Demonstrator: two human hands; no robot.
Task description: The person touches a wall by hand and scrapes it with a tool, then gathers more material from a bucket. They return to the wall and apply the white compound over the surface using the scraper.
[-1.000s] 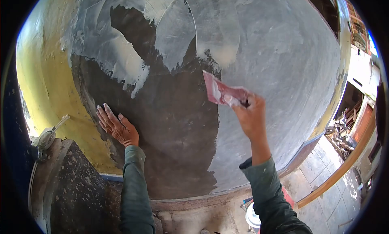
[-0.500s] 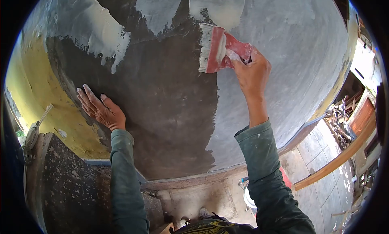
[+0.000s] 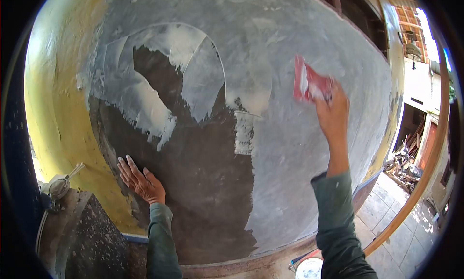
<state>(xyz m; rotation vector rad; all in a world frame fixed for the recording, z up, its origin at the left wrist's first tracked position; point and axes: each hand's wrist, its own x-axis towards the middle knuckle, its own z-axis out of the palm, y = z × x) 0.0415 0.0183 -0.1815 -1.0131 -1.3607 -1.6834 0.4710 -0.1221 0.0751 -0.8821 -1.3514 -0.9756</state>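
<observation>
My right hand (image 3: 334, 112) grips a red putty spreader (image 3: 305, 81) smeared with white, held up at the right over the grey coated part of the wall (image 3: 295, 182). My left hand (image 3: 143, 182) lies with fingers stretched out on the dark bare patch (image 3: 208, 168), near its left border. A fresh strip of white putty (image 3: 244, 133) sits on the line between dark patch and grey coat. Higher up, a thick whitish smear (image 3: 153, 107) with a ragged lower edge covers part of the dark area.
Yellow paint (image 3: 58, 95) covers the wall at the left. A dark, speckled block (image 3: 99, 235) stands below it, with a round container (image 3: 58, 186) holding sticks on top. At the bottom is a white bucket (image 3: 309, 269). A wooden rail (image 3: 411, 209) curves along the right.
The spreader has come away from the dark patch's edge toward the right, leaving a white putty strip there. My left hand stays on the wall; the view has tilted up.
</observation>
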